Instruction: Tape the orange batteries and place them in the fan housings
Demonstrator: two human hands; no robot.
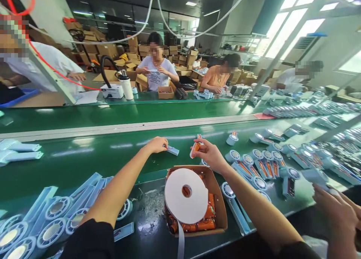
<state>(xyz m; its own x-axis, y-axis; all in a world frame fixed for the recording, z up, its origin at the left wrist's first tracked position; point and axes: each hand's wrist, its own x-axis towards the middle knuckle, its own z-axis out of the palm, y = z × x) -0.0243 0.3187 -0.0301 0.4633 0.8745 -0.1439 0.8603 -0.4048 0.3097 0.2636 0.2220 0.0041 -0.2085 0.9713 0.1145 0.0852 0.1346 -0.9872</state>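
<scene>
My left hand [158,144] is out over the green work surface, its fingers pinched on one end of a light blue plastic fan casing [173,150]. Part of that casing is hidden behind the hand. Off to its right, my right hand [210,153] grips an orange battery [196,147] between thumb and fingers, with a white strip along its side. Below both hands stands a cardboard box [222,214] of orange batteries [201,225]. A large white tape roll [176,191] lies on top of the box, its loose end hanging over the front.
Light blue fan casings [50,232] are heaped at left. More casings, several with orange batteries inside [265,168], cover the right side. A co-worker's hands [335,210] work at the right edge. Other people sit across the green line, near a white bottle [126,88].
</scene>
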